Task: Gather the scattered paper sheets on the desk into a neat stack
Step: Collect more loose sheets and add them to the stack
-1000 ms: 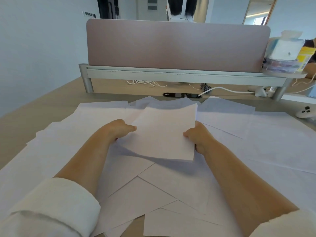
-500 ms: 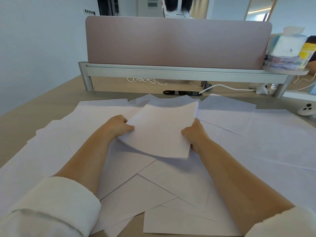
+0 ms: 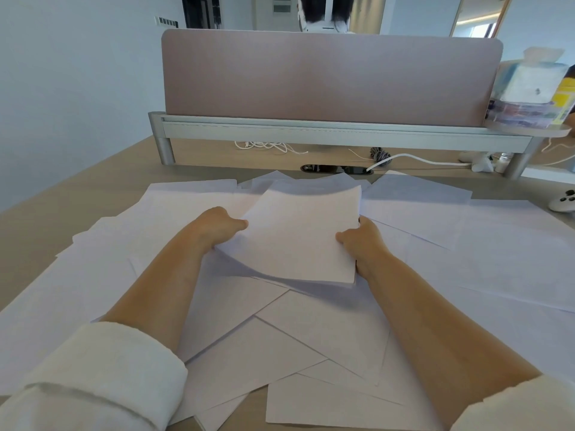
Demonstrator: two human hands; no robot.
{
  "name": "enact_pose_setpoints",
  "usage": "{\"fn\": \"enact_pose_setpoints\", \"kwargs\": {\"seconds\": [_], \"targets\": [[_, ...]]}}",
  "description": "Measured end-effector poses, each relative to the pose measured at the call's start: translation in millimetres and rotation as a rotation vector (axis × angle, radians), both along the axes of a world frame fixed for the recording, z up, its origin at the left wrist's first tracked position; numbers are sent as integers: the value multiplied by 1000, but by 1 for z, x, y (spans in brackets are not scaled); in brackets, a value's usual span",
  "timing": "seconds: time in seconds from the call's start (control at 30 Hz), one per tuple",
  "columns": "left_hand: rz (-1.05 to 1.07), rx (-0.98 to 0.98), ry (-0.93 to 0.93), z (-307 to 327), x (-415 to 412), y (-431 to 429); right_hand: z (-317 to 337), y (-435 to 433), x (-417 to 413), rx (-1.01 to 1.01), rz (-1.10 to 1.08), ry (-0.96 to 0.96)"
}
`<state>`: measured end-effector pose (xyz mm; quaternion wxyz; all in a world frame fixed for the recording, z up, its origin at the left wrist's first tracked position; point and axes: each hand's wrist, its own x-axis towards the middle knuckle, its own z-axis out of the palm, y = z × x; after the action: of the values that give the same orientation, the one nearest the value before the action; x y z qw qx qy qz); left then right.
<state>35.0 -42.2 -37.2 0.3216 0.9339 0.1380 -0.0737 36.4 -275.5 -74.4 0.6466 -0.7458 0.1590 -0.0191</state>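
Observation:
A small stack of white paper sheets (image 3: 298, 234) is held just above the desk at the centre. My left hand (image 3: 217, 227) grips its left edge, thumb on top, fingers hidden beneath. My right hand (image 3: 362, 241) grips its right edge the same way. The stack's near edge sags a little and shows several layered sheets. Many loose white sheets (image 3: 280, 346) lie scattered and overlapping across the wooden desk (image 3: 77, 194) under and around both arms.
A mauve divider panel (image 3: 329, 76) on a grey rail crosses the desk's far side, with white cables (image 3: 264, 146) and a black cable slot (image 3: 336, 168) beneath. A tissue box (image 3: 529, 88) stands far right. A white controller (image 3: 563, 202) lies at the right edge.
Both hands have drawn the held stack slightly nearer and squared it, the right hand sliding down its right edge. The view has tilted a little.

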Motion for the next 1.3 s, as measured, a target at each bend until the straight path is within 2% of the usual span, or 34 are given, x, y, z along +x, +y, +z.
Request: {"fn": "enact_pose_setpoints", "kwargs": {"seconds": [0.2, 0.43, 0.67, 1.0, 1.2, 1.3], "targets": [[61, -136, -4, 2, -1, 10, 1, -3, -1, 67, -27, -2], [72, -311, 1, 0, 1, 12, 1, 2, -2, -14, -5, -9], [90, -334, 4, -3, 2, 17, 3, 3, -5, -75, 44, 19], [64, -219, -28, -8, 1, 15, 3, 2, -4, -67, 2, 40], [68, -283, -27, -7, -2, 10, 3, 4, -3, -88, 6, 96], [2, -296, 27, -2, -7, 6, 3, 5, -4, -99, 17, 99]]}}
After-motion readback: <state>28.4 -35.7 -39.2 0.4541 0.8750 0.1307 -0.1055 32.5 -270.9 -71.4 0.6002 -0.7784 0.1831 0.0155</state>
